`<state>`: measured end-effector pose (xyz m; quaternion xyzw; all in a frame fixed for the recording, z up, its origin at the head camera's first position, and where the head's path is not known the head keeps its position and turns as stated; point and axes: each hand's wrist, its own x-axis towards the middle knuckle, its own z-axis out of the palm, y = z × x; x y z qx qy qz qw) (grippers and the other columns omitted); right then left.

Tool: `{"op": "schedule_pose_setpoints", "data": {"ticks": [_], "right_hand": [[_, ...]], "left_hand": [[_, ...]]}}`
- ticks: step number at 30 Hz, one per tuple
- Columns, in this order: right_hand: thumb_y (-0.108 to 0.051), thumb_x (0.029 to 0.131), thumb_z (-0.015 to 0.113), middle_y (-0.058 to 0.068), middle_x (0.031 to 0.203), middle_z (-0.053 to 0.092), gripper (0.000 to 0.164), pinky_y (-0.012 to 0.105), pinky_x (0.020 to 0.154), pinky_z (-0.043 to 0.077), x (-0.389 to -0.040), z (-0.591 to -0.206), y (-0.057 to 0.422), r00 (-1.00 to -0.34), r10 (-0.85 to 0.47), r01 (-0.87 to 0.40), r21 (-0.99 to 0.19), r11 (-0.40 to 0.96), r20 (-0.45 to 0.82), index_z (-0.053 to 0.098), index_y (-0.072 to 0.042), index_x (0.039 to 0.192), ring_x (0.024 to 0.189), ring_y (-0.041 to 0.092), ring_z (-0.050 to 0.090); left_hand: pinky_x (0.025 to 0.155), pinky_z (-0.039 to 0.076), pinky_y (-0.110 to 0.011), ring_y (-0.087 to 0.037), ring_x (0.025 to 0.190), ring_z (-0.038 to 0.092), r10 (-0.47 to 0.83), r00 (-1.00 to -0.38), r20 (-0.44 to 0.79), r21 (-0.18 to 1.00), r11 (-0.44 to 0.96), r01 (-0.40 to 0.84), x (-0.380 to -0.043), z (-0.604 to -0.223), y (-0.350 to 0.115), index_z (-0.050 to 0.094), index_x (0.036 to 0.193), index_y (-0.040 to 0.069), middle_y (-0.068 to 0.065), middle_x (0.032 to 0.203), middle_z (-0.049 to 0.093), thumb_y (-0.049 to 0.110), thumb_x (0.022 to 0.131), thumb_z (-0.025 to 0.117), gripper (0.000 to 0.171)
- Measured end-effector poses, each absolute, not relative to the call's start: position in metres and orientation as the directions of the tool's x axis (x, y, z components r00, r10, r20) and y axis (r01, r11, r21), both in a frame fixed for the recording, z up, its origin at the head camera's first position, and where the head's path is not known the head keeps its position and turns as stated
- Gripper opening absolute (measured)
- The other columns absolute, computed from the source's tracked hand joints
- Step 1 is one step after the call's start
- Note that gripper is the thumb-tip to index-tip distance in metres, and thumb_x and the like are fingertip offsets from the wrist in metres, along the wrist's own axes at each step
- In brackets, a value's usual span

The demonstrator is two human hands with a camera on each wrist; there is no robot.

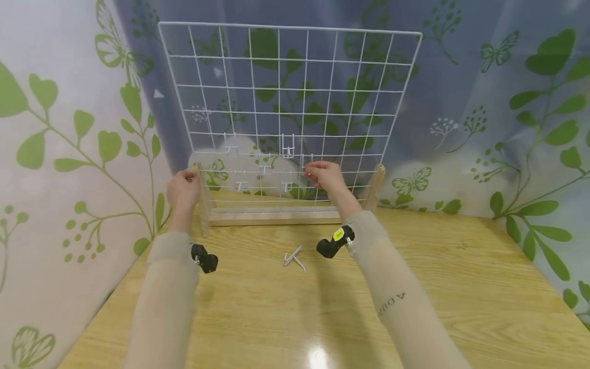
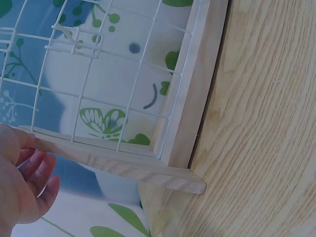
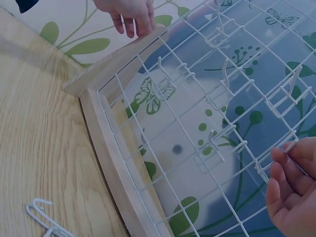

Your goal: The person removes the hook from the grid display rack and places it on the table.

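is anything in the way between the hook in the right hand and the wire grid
Nothing visible is. The right hand pinches the hook right at the wire grid; neighbouring hooks hang to its left, not in between. Whether it is fully seated, I can't tell.

Head cam: from above, faces fwd/down, farthest back of 3; full wire grid [image 1: 279, 112], part of table [image 1: 258, 307] in frame. L wrist cam: close, tilted, on grid's L end, wood post [image 2: 118, 164]. R wrist cam: close, tilted, looks across grid twd L. Wrist views share that post, L hand [image 2: 20, 183], butterfly print [image 2: 103, 122].
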<state>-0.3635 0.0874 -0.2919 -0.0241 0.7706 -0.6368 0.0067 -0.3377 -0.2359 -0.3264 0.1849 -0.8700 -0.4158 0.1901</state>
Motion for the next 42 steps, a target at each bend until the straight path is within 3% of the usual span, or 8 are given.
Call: {"op": "schedule_pose_setpoints", "data": {"ticks": [3, 8, 17, 22, 30, 35, 37, 42], "right_hand": [[-0.012, 0.092, 0.057, 0.016, 0.110, 0.064, 0.029, 0.032, 0.076, 0.046, -0.363, -0.292, 0.088, -0.999, -0.033, -0.020, -0.986, 0.168, 0.015, 0.060, 0.000, 0.118, 0.077, 0.013, 0.056], [-0.010, 0.091, 0.057, 0.010, 0.099, 0.065, 0.029, 0.040, 0.088, 0.045, -0.361, -0.289, 0.092, -0.999, -0.019, -0.032, -0.991, 0.133, 0.030, 0.061, 0.001, 0.118, 0.081, 0.015, 0.057], [-0.009, 0.091, 0.057, 0.016, 0.111, 0.063, 0.026, 0.024, 0.071, 0.046, -0.354, -0.280, 0.105, -0.996, -0.057, -0.081, -0.980, 0.179, 0.071, 0.061, 0.000, 0.115, 0.087, 0.016, 0.058], [-0.007, 0.091, 0.056, 0.018, 0.111, 0.062, 0.025, 0.025, 0.071, 0.046, -0.349, -0.285, 0.115, -0.984, -0.150, -0.133, -0.959, 0.250, 0.098, 0.059, 0.002, 0.114, 0.101, 0.026, 0.057], [-0.007, 0.091, 0.055, 0.016, 0.105, 0.064, 0.024, 0.037, 0.079, 0.047, -0.341, -0.292, 0.127, -0.976, -0.183, -0.169, -0.947, 0.273, 0.121, 0.059, 0.002, 0.113, 0.088, 0.015, 0.058], [-0.007, 0.092, 0.054, 0.024, 0.113, 0.059, 0.026, 0.030, 0.076, 0.048, -0.339, -0.295, 0.135, -0.975, -0.187, -0.165, -0.950, 0.264, 0.117, 0.056, 0.005, 0.115, 0.085, 0.012, 0.058], [-0.006, 0.091, 0.055, 0.024, 0.113, 0.059, 0.026, 0.033, 0.078, 0.049, -0.338, -0.295, 0.138, -0.976, -0.185, -0.162, -0.953, 0.255, 0.116, 0.056, 0.005, 0.115, 0.083, 0.011, 0.059], [-0.007, 0.091, 0.056, 0.016, 0.106, 0.064, 0.026, 0.039, 0.085, 0.047, -0.334, -0.295, 0.147, -0.976, -0.177, -0.170, -0.947, 0.272, 0.124, 0.056, 0.004, 0.114, 0.084, 0.011, 0.059]], "left_hand": [[0.092, 0.039, -0.044, -0.036, 0.106, 0.052, -0.481, -0.857, 0.184, 0.791, 0.590, -0.162, -0.337, -0.328, -0.235, 0.055, 0.118, 0.000, -0.019, 0.115, 0.058, 0.023, 0.094, 0.043, 0.035], [0.088, 0.040, -0.044, -0.036, 0.103, 0.053, -0.488, -0.852, 0.191, 0.792, 0.589, -0.160, -0.336, -0.331, -0.235, 0.056, 0.118, 0.000, -0.019, 0.112, 0.058, 0.025, 0.095, 0.043, 0.036], [0.089, 0.041, -0.044, -0.036, 0.104, 0.053, -0.495, -0.848, 0.186, 0.802, 0.575, -0.160, -0.334, -0.330, -0.238, 0.055, 0.119, 0.000, -0.019, 0.114, 0.059, 0.023, 0.095, 0.043, 0.036], [0.089, 0.040, -0.044, -0.036, 0.104, 0.053, -0.499, -0.847, 0.184, 0.801, 0.575, -0.165, -0.334, -0.332, -0.240, 0.056, 0.119, 0.000, -0.019, 0.114, 0.059, 0.023, 0.094, 0.043, 0.036], [0.089, 0.040, -0.045, -0.037, 0.103, 0.053, -0.495, -0.848, 0.189, 0.801, 0.577, -0.159, -0.335, -0.334, -0.239, 0.055, 0.118, -0.001, -0.020, 0.112, 0.058, 0.021, 0.093, 0.044, 0.035], [0.089, 0.040, -0.045, -0.037, 0.103, 0.053, -0.495, -0.849, 0.186, 0.802, 0.575, -0.160, -0.336, -0.334, -0.237, 0.055, 0.119, -0.001, -0.020, 0.113, 0.058, 0.021, 0.093, 0.043, 0.036], [0.089, 0.040, -0.045, -0.037, 0.104, 0.052, -0.493, -0.850, 0.185, 0.799, 0.579, -0.161, -0.336, -0.333, -0.237, 0.054, 0.120, -0.001, -0.020, 0.114, 0.058, 0.021, 0.094, 0.043, 0.036], [0.091, 0.039, -0.045, -0.037, 0.105, 0.052, -0.487, -0.850, 0.199, 0.798, 0.584, -0.149, -0.339, -0.331, -0.236, 0.054, 0.119, -0.001, -0.020, 0.115, 0.058, 0.022, 0.094, 0.043, 0.036]]}}
